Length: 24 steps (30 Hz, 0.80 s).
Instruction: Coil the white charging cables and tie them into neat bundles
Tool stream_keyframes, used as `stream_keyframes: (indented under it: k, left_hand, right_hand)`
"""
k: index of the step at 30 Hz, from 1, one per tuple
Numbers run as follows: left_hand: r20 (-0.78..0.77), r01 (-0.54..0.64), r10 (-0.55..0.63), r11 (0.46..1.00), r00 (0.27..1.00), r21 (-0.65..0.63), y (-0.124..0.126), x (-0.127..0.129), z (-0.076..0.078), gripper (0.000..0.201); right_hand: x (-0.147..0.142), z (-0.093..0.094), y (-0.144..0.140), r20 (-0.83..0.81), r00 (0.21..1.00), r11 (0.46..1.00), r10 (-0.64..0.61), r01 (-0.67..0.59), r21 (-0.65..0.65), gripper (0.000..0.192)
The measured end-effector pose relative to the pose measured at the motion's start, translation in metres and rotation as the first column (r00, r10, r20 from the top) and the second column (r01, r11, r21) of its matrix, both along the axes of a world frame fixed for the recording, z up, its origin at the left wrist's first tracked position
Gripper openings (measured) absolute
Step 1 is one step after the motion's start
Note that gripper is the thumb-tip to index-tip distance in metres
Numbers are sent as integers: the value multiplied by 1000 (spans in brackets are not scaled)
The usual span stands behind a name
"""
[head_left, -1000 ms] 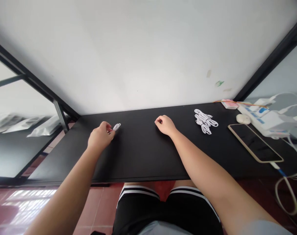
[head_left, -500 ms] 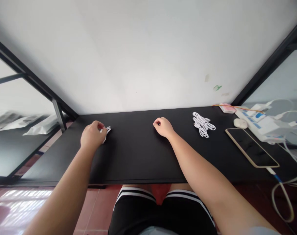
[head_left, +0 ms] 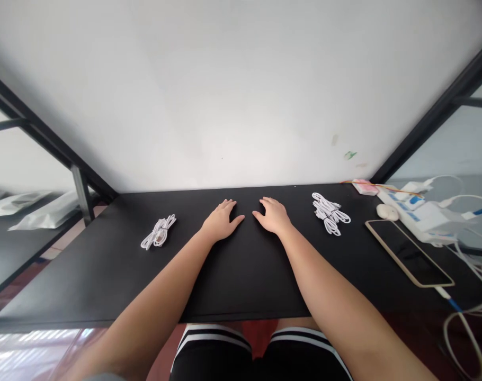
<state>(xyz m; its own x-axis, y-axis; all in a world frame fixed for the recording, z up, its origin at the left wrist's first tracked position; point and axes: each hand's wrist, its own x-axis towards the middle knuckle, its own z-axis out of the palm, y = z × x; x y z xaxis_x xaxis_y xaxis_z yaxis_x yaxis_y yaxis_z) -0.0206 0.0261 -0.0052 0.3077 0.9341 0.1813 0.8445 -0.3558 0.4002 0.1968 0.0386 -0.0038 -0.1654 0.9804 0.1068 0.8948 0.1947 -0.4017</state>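
Resting flat on table [head_left: 106,286]: left hand [head_left: 221,222] and right hand [head_left: 273,216], both open, gripping nothing; coil [head_left: 159,238] lying at nine o'clock, bundle [head_left: 329,212] at three.

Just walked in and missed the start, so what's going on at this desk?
A person sits at a black desk with both hands flat and empty on it: left hand, right hand. One bundled white cable lies alone to the left of the hands; a pile of white cables lies to their right. Farther right is a phone, plugged in, beside a power strip.
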Motion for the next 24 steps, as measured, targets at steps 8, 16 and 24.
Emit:
stream_keyframes:
  k: [8,16,24]
  left_hand:
    - [36,24,-23,999,999,-28,-4,-6,-4,65]
    - [84,61,-56,997,995,-53,-3,-12,-3,64]
    - [88,82,-74,993,993,-87,-5,-18,0,65]
  right_hand:
    - [-1,-4,3,23,1000,1000,-6,6,-25,64]
    - [-8,-5,-4,98,995,1000,-8,8,-2,66]
    - [-3,-3,-20,150,987,998,59,-55,-27,70]
